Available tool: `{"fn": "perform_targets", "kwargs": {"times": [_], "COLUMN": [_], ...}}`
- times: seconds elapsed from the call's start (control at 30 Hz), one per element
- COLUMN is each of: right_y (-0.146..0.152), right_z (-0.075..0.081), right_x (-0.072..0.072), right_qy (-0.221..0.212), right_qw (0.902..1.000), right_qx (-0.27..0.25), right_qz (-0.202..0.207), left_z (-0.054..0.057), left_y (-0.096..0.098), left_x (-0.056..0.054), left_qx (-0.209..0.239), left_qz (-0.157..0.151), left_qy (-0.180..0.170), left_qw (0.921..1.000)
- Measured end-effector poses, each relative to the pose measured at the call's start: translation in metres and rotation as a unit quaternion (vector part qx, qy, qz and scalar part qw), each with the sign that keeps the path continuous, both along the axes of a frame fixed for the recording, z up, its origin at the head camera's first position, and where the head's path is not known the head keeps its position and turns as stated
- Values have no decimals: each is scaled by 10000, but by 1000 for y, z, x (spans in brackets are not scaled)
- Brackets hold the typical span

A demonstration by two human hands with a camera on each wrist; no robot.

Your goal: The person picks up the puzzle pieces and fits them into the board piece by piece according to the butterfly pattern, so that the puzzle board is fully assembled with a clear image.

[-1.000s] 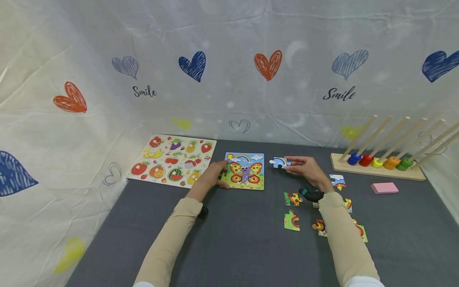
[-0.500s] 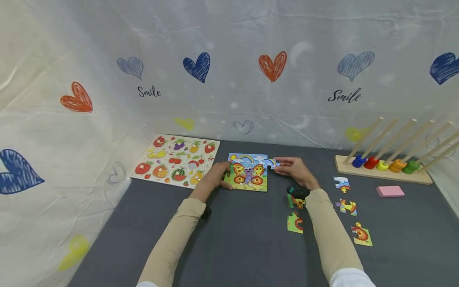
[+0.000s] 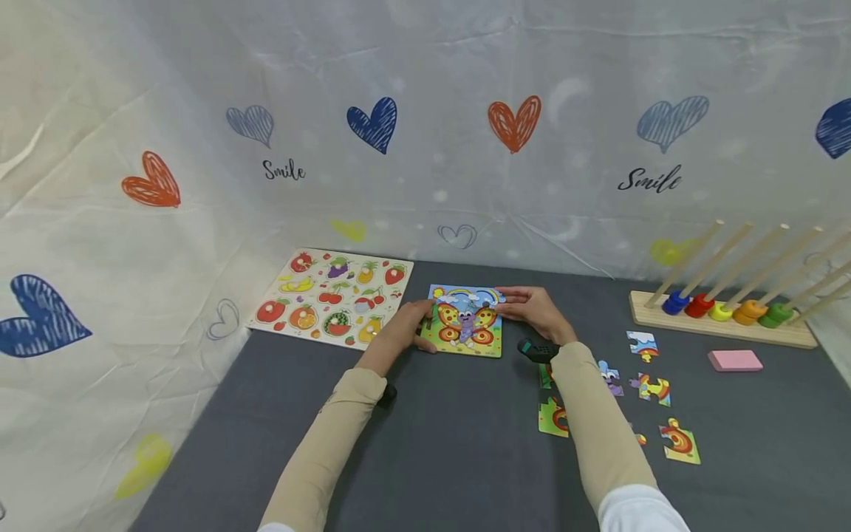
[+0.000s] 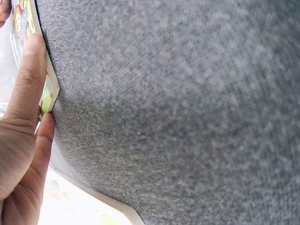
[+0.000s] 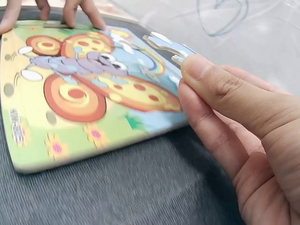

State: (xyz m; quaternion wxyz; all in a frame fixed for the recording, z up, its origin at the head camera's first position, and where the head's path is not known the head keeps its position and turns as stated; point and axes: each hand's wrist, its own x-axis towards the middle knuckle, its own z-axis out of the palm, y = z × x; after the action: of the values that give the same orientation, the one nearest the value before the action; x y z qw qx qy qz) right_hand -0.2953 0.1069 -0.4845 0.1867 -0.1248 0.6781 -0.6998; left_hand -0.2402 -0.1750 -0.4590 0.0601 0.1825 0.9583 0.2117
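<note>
A square puzzle board (image 3: pixel 467 341) with a butterfly picture lies on the dark table. My left hand (image 3: pixel 401 332) grips its left side, the thumb along the near edge and the fingers spread on the far part, as the right wrist view shows. Between thumb and fingers, my right hand (image 3: pixel 537 312) pinches a jigsaw piece (image 5: pixel 165 44) in blue and white. That piece is held tilted above the board's upper right corner, and my fingertips cover part of it. Loose jigsaw pieces lie right of the board, among them a green and red one (image 3: pixel 552 418), some partly behind my right forearm.
Left of the butterfly board lies a fruit puzzle board (image 3: pixel 319 314). On the right stand a wooden peg stacker (image 3: pixel 725 318) with coloured rings and a pink block (image 3: pixel 734 360). More jigsaw pieces (image 3: pixel 679 441) lie nearer the front. A heart-printed sheet (image 3: pixel 425 148) hangs behind the table.
My right hand has carried the jigsaw piece left, from beside the board to over its upper right corner. The left hand keeps its hold on the board. The head view has shifted slightly.
</note>
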Motion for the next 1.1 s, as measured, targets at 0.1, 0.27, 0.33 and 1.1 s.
{"fn": "perform_targets", "kwargs": {"times": [0.1,0.27,0.33,1.1], "right_y": [-8,-23,-28,-62], "right_z": [2,5,6,30], "right_x": [-2,-4,-4,-11], "right_qy": [93,279,329,1200], "right_qw": [9999,9990,9982,9316], "right_qx": [113,339,490,3427], "right_qz": [-35,-33,-54,-151], "left_z": [-1,-1,-1,-1], "left_y": [0,0,1,0], "left_x": [-1,0,1,-1], "left_qx": [-24,9,46,-74], "left_qz": [-1,-52,-97,-57], "left_qy": [-11,50,79,25], "left_qw": [10000,10000,9999,10000]}}
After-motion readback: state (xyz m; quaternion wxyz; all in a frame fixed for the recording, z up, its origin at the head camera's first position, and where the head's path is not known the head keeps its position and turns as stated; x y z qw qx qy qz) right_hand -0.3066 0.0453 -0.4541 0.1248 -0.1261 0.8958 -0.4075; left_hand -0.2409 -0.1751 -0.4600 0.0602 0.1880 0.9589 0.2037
